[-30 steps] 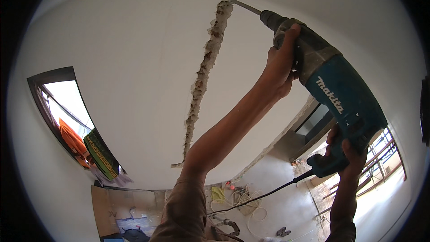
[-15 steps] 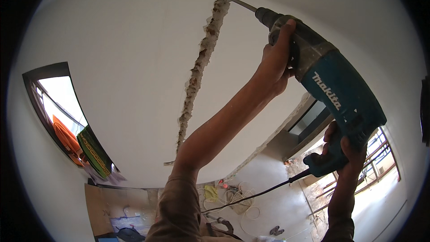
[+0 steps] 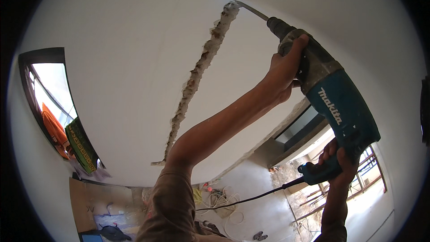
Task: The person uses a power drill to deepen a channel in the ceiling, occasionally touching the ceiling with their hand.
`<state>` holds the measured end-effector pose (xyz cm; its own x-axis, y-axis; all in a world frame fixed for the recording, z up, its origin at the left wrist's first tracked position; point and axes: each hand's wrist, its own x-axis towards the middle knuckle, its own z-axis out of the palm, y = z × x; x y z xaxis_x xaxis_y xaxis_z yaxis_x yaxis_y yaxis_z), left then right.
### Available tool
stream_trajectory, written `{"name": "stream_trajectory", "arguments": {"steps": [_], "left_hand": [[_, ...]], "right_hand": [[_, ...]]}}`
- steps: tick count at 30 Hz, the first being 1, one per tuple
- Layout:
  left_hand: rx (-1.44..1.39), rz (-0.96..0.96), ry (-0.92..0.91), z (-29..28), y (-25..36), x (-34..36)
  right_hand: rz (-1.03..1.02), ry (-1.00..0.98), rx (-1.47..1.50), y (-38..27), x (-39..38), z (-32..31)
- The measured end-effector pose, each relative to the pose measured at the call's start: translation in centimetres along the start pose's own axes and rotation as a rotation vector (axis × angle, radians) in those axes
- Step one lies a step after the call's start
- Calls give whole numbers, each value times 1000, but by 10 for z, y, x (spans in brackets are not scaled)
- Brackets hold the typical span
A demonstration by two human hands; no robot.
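I hold a teal and black rotary hammer (image 3: pixel 347 103) raised toward the white wall (image 3: pixel 116 89). My left hand (image 3: pixel 289 67) is closed round the dark front housing, and my right hand (image 3: pixel 342 166) grips the rear handle, where a black cord (image 3: pixel 251 200) comes out and runs down to the left. The steel chisel bit (image 3: pixel 254 10) angles up to the top end of a rough chipped groove (image 3: pixel 199 69), which runs down the wall to behind my left arm. Whether the tip is pressed in is too small to tell.
At left a window (image 3: pixel 49 85) holds orange (image 3: pixel 53 125) and green patterned cloths (image 3: pixel 81 145). A cardboard sheet (image 3: pixel 77 204), coiled pale cables (image 3: pixel 226 199) and dark footwear (image 3: pixel 260 235) lie below. At right are a recessed opening (image 3: pixel 295 130) and a metal-barred opening (image 3: pixel 371 175).
The view has tilted: the tool and groove's top sit slightly right and lower, the window farther left and higher. Both hands keep their grip, and the bit stays at the groove's top.
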<state>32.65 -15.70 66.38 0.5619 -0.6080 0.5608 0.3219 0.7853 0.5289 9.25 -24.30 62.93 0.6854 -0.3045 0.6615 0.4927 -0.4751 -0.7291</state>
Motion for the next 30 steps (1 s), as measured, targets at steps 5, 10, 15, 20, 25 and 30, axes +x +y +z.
{"name": "stream_trajectory", "arguments": {"steps": [5, 10, 15, 20, 25, 30], "left_hand": [[-47, 50, 35, -5, -2, 10], [-85, 43, 102, -15, 7, 22], [-103, 21, 82, -22, 8, 23], [-149, 7, 97, -15, -10, 12], [-168, -4, 15, 3, -27, -6], [-151, 8, 75, 7, -21, 4]], "right_hand": [[12, -39, 30, -1, 10, 2], [61, -31, 46, 0, 32, 9], [37, -87, 47, 7, 33, 14], [64, 29, -171, 11, 14, 3], [1, 19, -173, 3, -18, -12], [-17, 16, -144, 4, -8, -16]]}}
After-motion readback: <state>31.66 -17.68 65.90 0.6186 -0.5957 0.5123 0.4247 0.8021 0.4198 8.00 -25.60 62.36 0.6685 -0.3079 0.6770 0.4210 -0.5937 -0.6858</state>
